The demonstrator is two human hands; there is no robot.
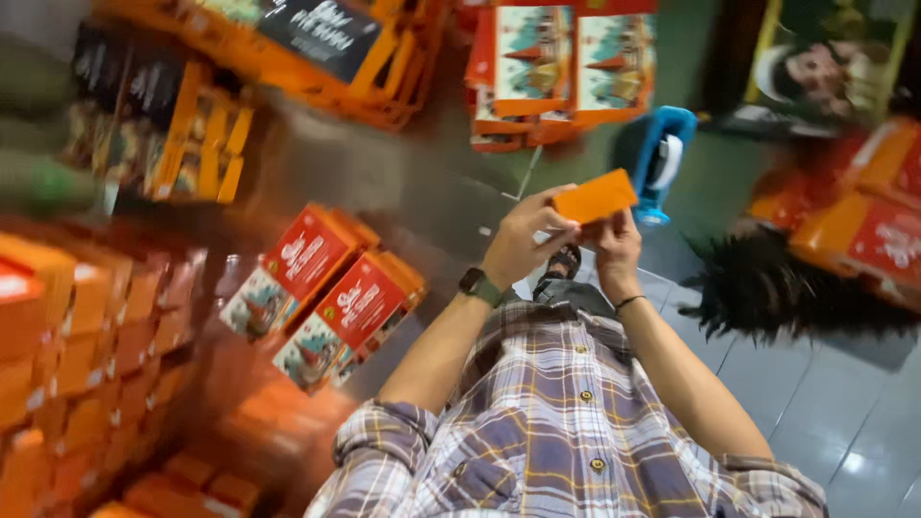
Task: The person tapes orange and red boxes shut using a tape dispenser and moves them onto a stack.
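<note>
Stacks of red and orange printed boxes [331, 288] are crowding the grey tiled floor [844, 403] around a blue tape dispenser [662, 158] in the upper right. Near the upper middle, the left hand [518, 245] and right hand [614, 249] are both pinching a flat orange card piece [595, 197], apparently mid-fold; the following fold seems to need steady fingertip pressure.

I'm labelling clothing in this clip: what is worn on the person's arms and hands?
Both hands are bare. The left hand has a dark watch on its wrist; the right hand has a thin dark band. Plaid sleeves, purple, white and yellow, are rolled up above the elbows.
</note>
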